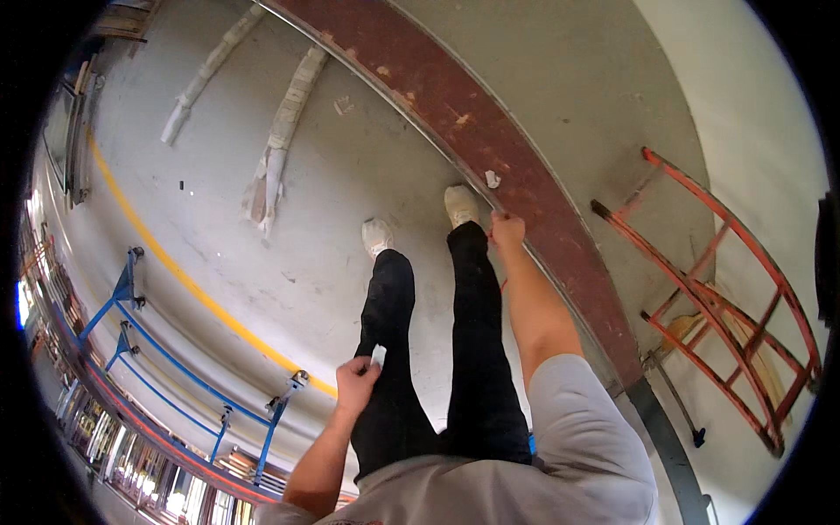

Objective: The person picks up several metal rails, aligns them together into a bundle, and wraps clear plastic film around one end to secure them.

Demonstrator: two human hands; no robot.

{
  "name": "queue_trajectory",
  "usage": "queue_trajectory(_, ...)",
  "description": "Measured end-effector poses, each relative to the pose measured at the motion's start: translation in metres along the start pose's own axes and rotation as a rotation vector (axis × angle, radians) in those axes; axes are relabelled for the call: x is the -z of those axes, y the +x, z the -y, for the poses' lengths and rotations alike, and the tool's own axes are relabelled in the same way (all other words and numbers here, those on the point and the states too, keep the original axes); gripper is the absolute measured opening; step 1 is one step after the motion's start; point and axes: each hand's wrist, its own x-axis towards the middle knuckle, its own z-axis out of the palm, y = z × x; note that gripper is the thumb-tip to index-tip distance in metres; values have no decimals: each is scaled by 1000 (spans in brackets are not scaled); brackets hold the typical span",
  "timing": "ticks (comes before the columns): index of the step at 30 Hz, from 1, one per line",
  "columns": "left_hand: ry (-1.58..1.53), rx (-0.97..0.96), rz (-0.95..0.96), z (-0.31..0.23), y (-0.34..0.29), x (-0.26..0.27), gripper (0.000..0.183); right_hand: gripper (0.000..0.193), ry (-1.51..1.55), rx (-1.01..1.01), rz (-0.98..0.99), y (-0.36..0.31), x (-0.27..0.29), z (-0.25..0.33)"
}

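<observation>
My left hand [355, 385] is closed in front of my left thigh, with a small white piece [378, 355], like folded paper or cloth, sticking out between thumb and fingers. My right arm reaches forward along a long dark-red board [560, 245] with worn, scuffed patches. At the board's near side runs a thin silvery metal strip [420, 127]. My right hand [507, 230] is closed on this strip, just beyond my right shoe. A crumpled white scrap [493, 179] lies on the board a little past that hand.
Two long wrapped bundles [284, 131] lie on the grey floor ahead. An orange-red metal frame [735, 297] stands at the right near a pale wall [770, 131]. Blue wheeled racks [184, 359] stand at the left, beyond a yellow floor line [192, 284].
</observation>
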Motion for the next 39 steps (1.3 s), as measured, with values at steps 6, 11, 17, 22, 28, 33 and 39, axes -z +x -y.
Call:
queue_trajectory(6, 36, -230, 2, 1, 49, -36, 7, 27, 175, -92, -229, 142, -61, -16)
queue_trajectory(11, 18, -210, 2, -24, 72, -36, 8, 29, 244, -154, -256, 180, -58, -5)
queue_trajectory(17, -89, 123, 7, -68, 75, -20, 9, 17, 432, -29, -188, 106, -27, 44)
queue_trajectory(22, -358, 169, -84, -132, 24, 46, 14, 10, 728, -47, 430, -101, -23, 174)
queue_trajectory(28, -830, -72, -119, -238, -49, 162, 27, 15, 581, -63, 913, -321, -26, 314)
queue_trajectory(33, -937, -285, -212, -261, -86, 264, 26, 10, 59, 36, 1214, -472, -79, 393)
queue_trajectory(39, -1056, -484, -283, -236, -62, 422, 26, 6, -243, 149, 1273, -623, -215, 439)
